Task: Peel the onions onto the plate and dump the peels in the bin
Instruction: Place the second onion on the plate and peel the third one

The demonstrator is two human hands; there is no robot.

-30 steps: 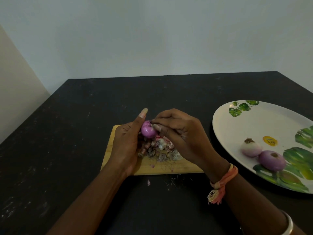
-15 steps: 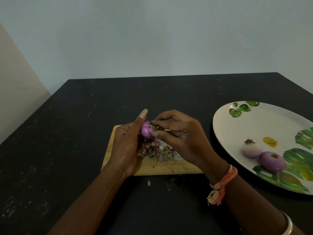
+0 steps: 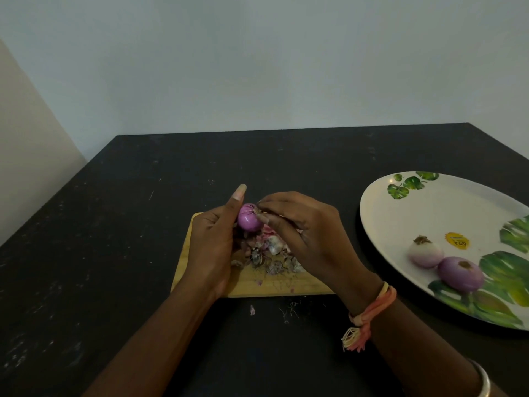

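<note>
The left hand [image 3: 211,247] grips a purple onion [image 3: 249,221] above the cutting board [image 3: 183,267], its root tuft turned toward three o'clock, where the right hand [image 3: 303,233] fingertips pinch that tuft. The plate [image 3: 380,224] lies well off at three o'clock.

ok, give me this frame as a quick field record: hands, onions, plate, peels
left hand: holds the onion in hand above the cutting board
right hand: fingertips pinching at the onion's top end
plate: right side of table, two peeled onions on it, side by side
peels: piled on the board, a few scraps on the table in front
bin: not in view
</note>
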